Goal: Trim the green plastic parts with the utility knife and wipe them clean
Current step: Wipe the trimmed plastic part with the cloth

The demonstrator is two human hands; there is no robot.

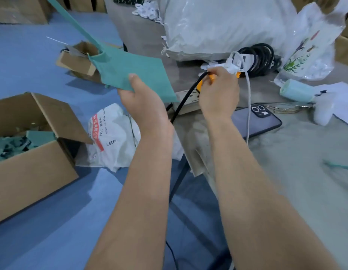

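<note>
The green plastic part [134,73], a flat panel with a long thin runner rising from its far corner toward the upper left, is held up in the air above the blue floor [42,221], just left of the table [296,162]. The left hand [144,106] pinches its near corner, thumb on top and fingers underneath, which probably leaves the edges and the runner free for cutting. The right hand [218,92] is curled around the orange utility knife [211,76], low over the table beside a power strip [186,94] and a black cable [185,98]; the blade is hidden, so whether it is extended cannot be told. Knife and part are apart, so trimming looks about to begin rather than underway. The open cardboard box [32,168] on the floor below holds green scraps [13,145], likely placed to catch offcuts. A pale green roll [296,90] lies further right on the table, near a phone [257,121].
</note>
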